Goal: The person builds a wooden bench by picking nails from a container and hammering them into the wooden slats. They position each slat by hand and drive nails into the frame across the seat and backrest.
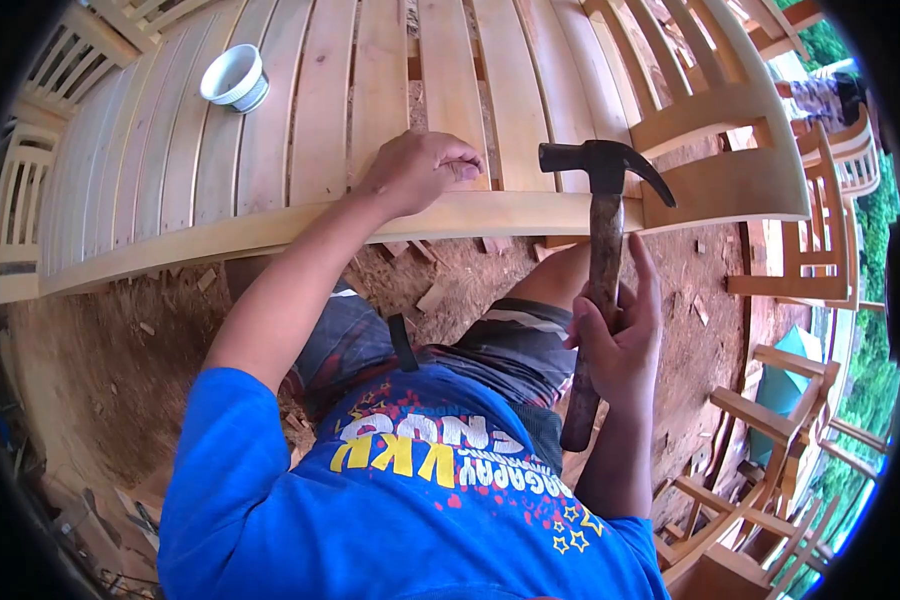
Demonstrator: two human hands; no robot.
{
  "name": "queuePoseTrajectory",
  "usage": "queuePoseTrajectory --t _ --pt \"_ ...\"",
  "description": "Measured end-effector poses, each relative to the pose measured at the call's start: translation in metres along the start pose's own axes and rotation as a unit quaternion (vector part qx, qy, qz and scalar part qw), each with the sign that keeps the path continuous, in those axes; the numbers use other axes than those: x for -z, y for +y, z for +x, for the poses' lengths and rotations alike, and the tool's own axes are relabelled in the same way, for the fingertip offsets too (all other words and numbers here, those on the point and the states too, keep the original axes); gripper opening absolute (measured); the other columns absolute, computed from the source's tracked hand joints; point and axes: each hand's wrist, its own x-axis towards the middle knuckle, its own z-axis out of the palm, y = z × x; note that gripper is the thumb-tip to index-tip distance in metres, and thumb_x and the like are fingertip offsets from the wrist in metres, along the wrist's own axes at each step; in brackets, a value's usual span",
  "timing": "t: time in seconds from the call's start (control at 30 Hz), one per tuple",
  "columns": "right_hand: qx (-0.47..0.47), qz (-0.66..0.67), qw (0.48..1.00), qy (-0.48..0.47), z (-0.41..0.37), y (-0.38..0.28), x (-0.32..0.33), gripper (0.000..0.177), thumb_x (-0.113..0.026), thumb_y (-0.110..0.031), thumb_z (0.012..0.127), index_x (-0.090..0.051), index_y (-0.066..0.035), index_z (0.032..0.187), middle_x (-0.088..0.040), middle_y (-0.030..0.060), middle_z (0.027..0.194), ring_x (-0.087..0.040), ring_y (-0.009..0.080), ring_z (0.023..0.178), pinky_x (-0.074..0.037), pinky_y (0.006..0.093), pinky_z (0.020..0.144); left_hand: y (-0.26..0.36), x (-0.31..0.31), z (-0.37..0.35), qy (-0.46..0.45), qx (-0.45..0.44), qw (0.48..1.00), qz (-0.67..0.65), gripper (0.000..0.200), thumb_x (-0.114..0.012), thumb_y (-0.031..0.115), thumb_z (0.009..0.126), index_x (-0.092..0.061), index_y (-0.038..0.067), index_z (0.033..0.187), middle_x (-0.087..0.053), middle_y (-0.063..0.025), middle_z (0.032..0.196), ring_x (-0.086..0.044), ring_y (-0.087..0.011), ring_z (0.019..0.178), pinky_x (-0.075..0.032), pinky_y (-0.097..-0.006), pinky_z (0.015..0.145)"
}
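A claw hammer (607, 230) with a dark head and a worn wooden handle is upright in my right hand (622, 345). The fingers wrap the handle about midway, with the index finger stretched along it. The hammer head is over the front rail of a slatted wooden bench (320, 80), near its right end. My left hand (420, 172) rests on the slats just behind that rail, fingers curled into a pinch. Whatever the pinch may hold is too small or hidden to make out. A white cup-like container (235, 78) stands on the slats further left.
The bench's slatted armrest side (710, 120) rises at the right. Wood scraps and chips lie on the brown dirt floor (410, 275). More wooden furniture frames (770, 440) stand at the right, near a teal umbrella (785, 385). Part of another person (820, 100) shows at the far right.
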Motion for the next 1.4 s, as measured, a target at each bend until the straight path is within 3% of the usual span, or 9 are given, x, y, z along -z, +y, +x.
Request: queuePoseTrajectory --t 0.23,0.5,0.6,0.7,0.8,1.0,1.13,1.17,1.4 --pt "-0.001 -0.029 0.999 -0.039 0.007 0.000 -0.004 0.081 -0.063 0.012 0.098 -0.033 -0.007 0.171 -0.065 0.0066 0.103 -0.061 0.0080 0.069 -0.049 0.0243 0.057 -0.002 -0.004 -0.001 0.025 -0.029 0.999 0.035 0.021 -0.081 0.022 0.098 -0.084 0.008 0.113 -0.084 -0.0111 0.108 -0.080 -0.0254 0.097 -0.060 -0.0372 0.090" --pt "0.085 -0.058 0.994 -0.027 0.015 -0.033 -0.007 0.078 -0.062 0.009 0.094 -0.041 -0.003 0.169 -0.072 0.0079 0.119 -0.062 0.0059 0.093 -0.051 0.0223 0.080 -0.010 -0.009 0.001 0.032 -0.056 0.998 0.023 0.021 -0.082 0.023 0.097 -0.085 0.008 0.112 -0.083 -0.0127 0.104 -0.080 -0.0264 0.095 -0.060 -0.0374 0.087" --pt "0.170 -0.211 0.962 -0.047 0.025 -0.032 -0.003 0.080 -0.066 0.006 0.095 -0.039 -0.006 0.170 -0.072 0.0123 0.104 -0.067 0.0164 0.082 -0.055 0.0307 0.074 -0.012 -0.010 0.000 0.035 -0.063 0.997 0.027 0.021 -0.081 0.024 0.098 -0.085 0.009 0.112 -0.083 -0.0123 0.104 -0.080 -0.0271 0.094 -0.060 -0.0385 0.087" --pt "0.252 -0.333 0.905 -0.077 0.042 -0.023 -0.006 0.081 -0.071 0.003 0.088 -0.049 -0.007 0.165 -0.074 0.0274 0.108 -0.072 0.0474 0.096 -0.058 0.0520 0.090 -0.004 -0.006 -0.003 0.039 -0.034 0.997 0.054 0.021 -0.080 0.026 0.098 -0.085 0.010 0.111 -0.083 -0.0113 0.104 -0.079 -0.0277 0.094 -0.061 -0.0398 0.086" --pt "0.254 -0.379 0.882 -0.120 0.045 -0.020 -0.002 0.081 -0.070 0.004 0.089 -0.048 -0.007 0.166 -0.072 0.0252 0.102 -0.070 0.0454 0.089 -0.057 0.0527 0.086 0.000 -0.006 -0.005 0.035 -0.046 0.997 0.058 0.021 -0.080 0.026 0.098 -0.085 0.010 0.110 -0.083 -0.0105 0.105 -0.079 -0.0283 0.094 -0.061 -0.0402 0.086" --pt "0.328 -0.325 0.887 -0.029 0.033 -0.051 -0.012 0.079 -0.070 0.003 0.091 -0.048 -0.007 0.166 -0.069 0.0179 0.092 -0.068 0.0381 0.080 -0.056 0.0465 0.075 -0.009 -0.011 -0.001 0.059 -0.085 0.994 0.038 0.021 -0.082 0.023 0.095 -0.084 0.009 0.110 -0.083 -0.0106 0.106 -0.080 -0.0288 0.096 -0.062 -0.0394 0.086" --pt "0.259 -0.461 0.840 -0.121 0.044 -0.023 -0.007 0.078 -0.068 0.000 0.093 -0.048 -0.013 0.168 -0.068 0.0140 0.091 -0.067 0.0350 0.075 -0.050 0.0474 0.078 -0.003 -0.010 -0.002 0.051 -0.059 0.995 0.063 0.020 -0.082 0.022 0.096 -0.084 0.008 0.110 -0.082 -0.0105 0.103 -0.080 -0.0272 0.096 -0.061 -0.0384 0.085" --pt "0.236 -0.409 0.874 -0.116 0.046 -0.013 -0.007 0.079 -0.066 0.000 0.093 -0.049 -0.015 0.168 -0.068 0.0127 0.090 -0.068 0.0352 0.074 -0.049 0.0468 0.077 -0.001 -0.009 -0.003 0.043 -0.040 0.995 0.075 0.020 -0.082 0.021 0.096 -0.084 0.008 0.110 -0.082 -0.0105 0.101 -0.079 -0.0269 0.095 -0.061 -0.0384 0.084" --pt "0.240 -0.394 0.881 -0.110 0.033 -0.032 -0.011 0.083 -0.065 0.000 0.093 -0.041 -0.013 0.171 -0.067 0.0176 0.092 -0.071 0.0408 0.080 -0.056 0.0524 0.078 0.006 -0.005 -0.004 0.022 -0.026 0.997 0.074 0.022 -0.082 0.024 0.096 -0.084 0.006 0.110 -0.081 -0.0114 0.098 -0.078 -0.0277 0.092 -0.059 -0.0381 0.082"
